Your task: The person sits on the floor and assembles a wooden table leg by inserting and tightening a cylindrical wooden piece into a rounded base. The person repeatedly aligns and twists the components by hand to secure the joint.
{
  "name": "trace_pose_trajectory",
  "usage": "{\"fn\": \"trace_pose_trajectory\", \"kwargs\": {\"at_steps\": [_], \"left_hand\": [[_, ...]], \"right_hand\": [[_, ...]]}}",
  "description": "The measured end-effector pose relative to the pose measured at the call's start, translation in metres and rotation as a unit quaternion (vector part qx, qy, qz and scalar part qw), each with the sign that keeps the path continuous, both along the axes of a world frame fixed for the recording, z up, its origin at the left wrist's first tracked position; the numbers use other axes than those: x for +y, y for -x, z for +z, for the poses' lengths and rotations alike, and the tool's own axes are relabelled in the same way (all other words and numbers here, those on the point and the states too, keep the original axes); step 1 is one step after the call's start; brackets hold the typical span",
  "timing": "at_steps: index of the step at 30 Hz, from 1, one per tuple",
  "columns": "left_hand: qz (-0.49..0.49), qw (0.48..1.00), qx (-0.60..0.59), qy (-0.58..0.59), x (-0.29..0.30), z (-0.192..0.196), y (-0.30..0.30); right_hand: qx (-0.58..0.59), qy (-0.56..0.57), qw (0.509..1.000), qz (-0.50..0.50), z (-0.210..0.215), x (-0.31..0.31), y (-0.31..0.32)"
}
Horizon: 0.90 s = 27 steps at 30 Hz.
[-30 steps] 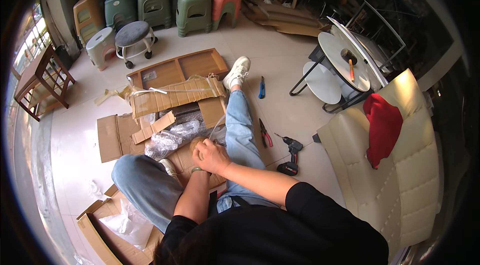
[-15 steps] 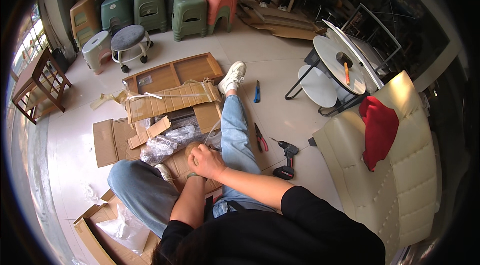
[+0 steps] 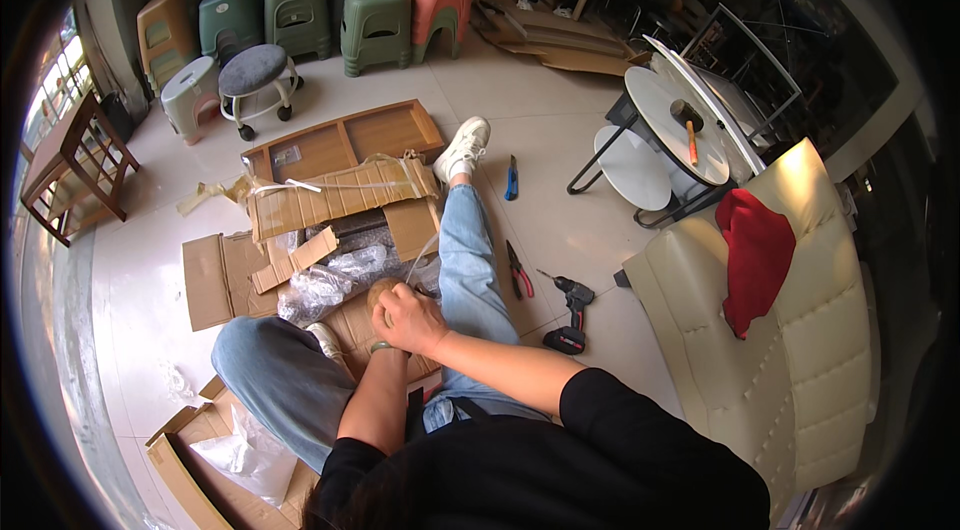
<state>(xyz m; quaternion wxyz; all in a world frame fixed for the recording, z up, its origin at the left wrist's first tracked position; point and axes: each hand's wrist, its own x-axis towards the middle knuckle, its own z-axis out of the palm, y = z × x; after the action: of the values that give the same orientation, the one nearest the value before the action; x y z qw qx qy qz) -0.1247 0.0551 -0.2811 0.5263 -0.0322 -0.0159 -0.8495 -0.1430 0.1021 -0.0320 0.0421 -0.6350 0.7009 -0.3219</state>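
Observation:
Both my hands meet in front of my lap, between my bent left leg and my stretched right leg [image 3: 468, 250]. My right hand [image 3: 412, 318] is closed, its curled fingers against a round tan roll that looks like packing tape [image 3: 381, 292]. A thin pale strip [image 3: 421, 255] runs up from beside the roll. My left hand [image 3: 379, 332], with a bracelet at the wrist, lies under the right one, its fingers hidden. Just beyond are opened cardboard [image 3: 210, 280] and clear plastic-wrapped parts [image 3: 318, 292].
Right of my leg lie a blue utility knife [image 3: 512, 180], red-handled pliers [image 3: 521, 275] and a black cordless drill [image 3: 572, 315]. A cream padded panel [image 3: 690, 330] bears a red cloth [image 3: 755, 255]. A wooden frame [image 3: 385, 135] and stacked plastic stools [image 3: 376, 25] stand farther off.
The whole view has shifted very slightly. My hands keep nearly the same pose at the roll, and nothing else has visibly moved.

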Motion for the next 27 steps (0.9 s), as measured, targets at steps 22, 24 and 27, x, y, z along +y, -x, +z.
{"fn": "trace_pose_trajectory", "kwargs": {"at_steps": [22, 24, 27], "left_hand": [[-0.017, 1.0, -0.004, -0.014, 0.005, 0.025, -0.006], [-0.017, 1.0, -0.003, -0.014, 0.005, 0.024, -0.006], [-0.012, 1.0, -0.001, -0.014, 0.005, 0.024, -0.006]], "right_hand": [[0.003, -0.018, 1.0, -0.003, 0.002, 0.0, 0.0], [0.003, -0.013, 1.0, -0.002, 0.0, 0.0, 0.0], [0.002, -0.005, 1.0, 0.0, -0.001, 0.0, -0.001]]}}
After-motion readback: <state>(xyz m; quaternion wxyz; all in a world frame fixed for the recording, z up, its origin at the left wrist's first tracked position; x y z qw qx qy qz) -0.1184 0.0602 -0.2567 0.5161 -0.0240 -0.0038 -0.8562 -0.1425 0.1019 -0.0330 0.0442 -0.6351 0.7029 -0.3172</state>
